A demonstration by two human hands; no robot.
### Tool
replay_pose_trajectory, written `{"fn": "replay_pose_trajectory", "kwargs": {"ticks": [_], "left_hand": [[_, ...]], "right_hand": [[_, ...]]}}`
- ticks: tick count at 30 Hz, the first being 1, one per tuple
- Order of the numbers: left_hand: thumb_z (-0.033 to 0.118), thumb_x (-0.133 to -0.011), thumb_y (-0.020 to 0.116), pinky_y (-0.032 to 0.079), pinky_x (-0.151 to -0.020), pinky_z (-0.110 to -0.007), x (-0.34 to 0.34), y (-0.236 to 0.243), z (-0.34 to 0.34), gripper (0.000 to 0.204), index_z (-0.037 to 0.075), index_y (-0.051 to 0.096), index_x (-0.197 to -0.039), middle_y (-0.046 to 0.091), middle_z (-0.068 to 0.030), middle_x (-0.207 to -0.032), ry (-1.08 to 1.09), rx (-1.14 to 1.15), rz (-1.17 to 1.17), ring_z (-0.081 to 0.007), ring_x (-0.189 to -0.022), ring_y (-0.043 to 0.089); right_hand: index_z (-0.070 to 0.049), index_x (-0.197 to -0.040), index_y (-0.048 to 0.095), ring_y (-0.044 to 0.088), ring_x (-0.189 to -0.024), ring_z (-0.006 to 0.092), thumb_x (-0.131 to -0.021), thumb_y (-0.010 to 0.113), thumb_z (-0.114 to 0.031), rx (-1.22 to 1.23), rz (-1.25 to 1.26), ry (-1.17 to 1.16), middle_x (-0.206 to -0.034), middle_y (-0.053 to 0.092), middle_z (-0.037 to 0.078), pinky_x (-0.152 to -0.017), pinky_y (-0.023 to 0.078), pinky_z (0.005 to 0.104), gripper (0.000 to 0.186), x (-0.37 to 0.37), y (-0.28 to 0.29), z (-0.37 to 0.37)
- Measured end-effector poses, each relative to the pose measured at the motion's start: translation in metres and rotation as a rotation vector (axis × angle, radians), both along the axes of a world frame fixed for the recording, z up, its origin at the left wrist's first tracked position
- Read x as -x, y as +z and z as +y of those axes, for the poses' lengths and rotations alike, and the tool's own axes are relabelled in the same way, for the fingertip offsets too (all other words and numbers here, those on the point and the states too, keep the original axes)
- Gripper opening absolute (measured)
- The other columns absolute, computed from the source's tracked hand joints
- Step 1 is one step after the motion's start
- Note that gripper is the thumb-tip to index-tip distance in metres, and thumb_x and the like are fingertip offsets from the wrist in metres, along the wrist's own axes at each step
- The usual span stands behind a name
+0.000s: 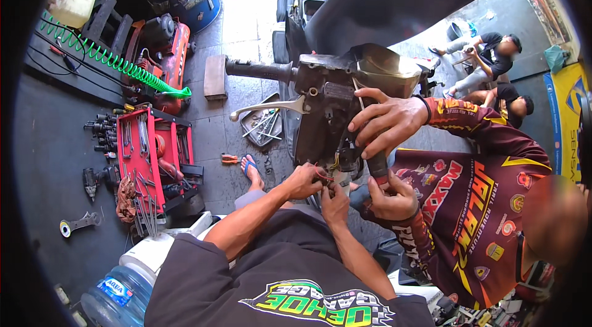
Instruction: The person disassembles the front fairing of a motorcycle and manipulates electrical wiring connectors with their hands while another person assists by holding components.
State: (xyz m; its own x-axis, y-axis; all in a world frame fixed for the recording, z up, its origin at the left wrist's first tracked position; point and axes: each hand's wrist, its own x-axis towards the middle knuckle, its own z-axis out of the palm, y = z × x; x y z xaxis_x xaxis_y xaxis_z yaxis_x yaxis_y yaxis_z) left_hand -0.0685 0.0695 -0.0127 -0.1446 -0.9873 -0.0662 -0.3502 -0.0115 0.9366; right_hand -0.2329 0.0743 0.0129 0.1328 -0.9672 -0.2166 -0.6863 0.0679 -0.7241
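Pinching red wires point(322, 174) narrowly with left hand point(301, 182), close beside right hand point(335, 205), just below frame centre near motorbike point(311, 132), probably for steadying such thin, floppy strands; unable to tell right hand's exact grip.

A dark, short-sleeved cloth T-shirt point(259, 253) bears a green, yellow and white emblem point(320, 303) with checkered patterning. A blue strapped sandal point(248, 165) shows.
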Motion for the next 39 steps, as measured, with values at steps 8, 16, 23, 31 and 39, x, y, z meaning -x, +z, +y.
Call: {"fn": "replay_pose_trajectory", "kwargs": {"ticks": [8, 16, 23, 31, 39], "left_hand": [[0.011, -0.075, 0.055, 0.041, -0.062, -0.025, -0.013, -0.02, -0.002, 0.017, 0.005, 0.068, -0.084, 0.058, 0.0026, -0.073, -0.013, -0.5, 0.812, -0.0105, -0.066, 0.051], [0.005, -0.079, 0.055, 0.045, -0.08, -0.026, -0.023, 0.028, 0.001, 0.027, 0.001, 0.068, -0.101, 0.064, 0.0011, -0.089, -0.118, -0.543, 0.829, -0.0101, -0.084, 0.057], [0.007, -0.082, 0.059, 0.05, -0.084, -0.036, -0.004, -0.005, 0.024, 0.035, 0.002, 0.063, -0.117, 0.066, -0.0151, -0.102, 0.043, -0.059, 0.35, -0.0236, -0.095, 0.064], [0.003, -0.08, 0.063, 0.051, -0.08, -0.039, 0.004, 0.007, 0.037, 0.027, 0.002, 0.064, -0.107, 0.065, -0.0159, -0.095, 0.278, 0.064, 0.237, -0.0314, -0.088, 0.065], [0.001, -0.079, 0.069, 0.048, -0.074, -0.04, 0.006, 0.022, 0.028, 0.024, 0.004, 0.066, -0.102, 0.064, -0.0137, -0.084, 0.329, 0.472, -0.058, -0.0319, -0.08, 0.063]], "right_hand": [[0.002, -0.103, 0.066, 0.065, -0.07, 0.0218, -0.091, 0.062, -0.014, -0.074, -0.211, 0.18, -0.077, 0.067, 0.014, -0.065, 0.049, 0.035, 0.02, 0.008, 0.004, -0.004], [-0.001, -0.113, 0.065, 0.045, -0.069, 0.0021, -0.096, 0.058, -0.012, -0.616, -0.642, -0.006, -0.083, 0.056, -0.007, -0.06, 0.035, 0.0191, 0.021, 0.017, 0.011, -0.007], [-0.003, -0.112, 0.065, 0.043, -0.064, 0.0007, -0.097, 0.059, -0.012, -0.66, -0.676, -0.009, -0.078, 0.054, -0.008, -0.054, 0.033, 0.0179, 0.019, 0.021, 0.01, -0.009], [-0.002, -0.108, 0.067, 0.044, -0.07, 0.0013, -0.096, 0.059, -0.011, -0.605, -0.607, -0.005, -0.081, 0.056, -0.007, -0.061, 0.035, 0.0182, 0.017, 0.016, 0.016, -0.006], [-0.004, -0.109, 0.067, 0.038, -0.054, 0.0009, -0.096, 0.06, -0.012, -0.482, -0.565, 0.02, -0.067, 0.049, -0.01, -0.047, 0.028, 0.0201, 0.017, 0.012, 0.014, -0.005]]}}
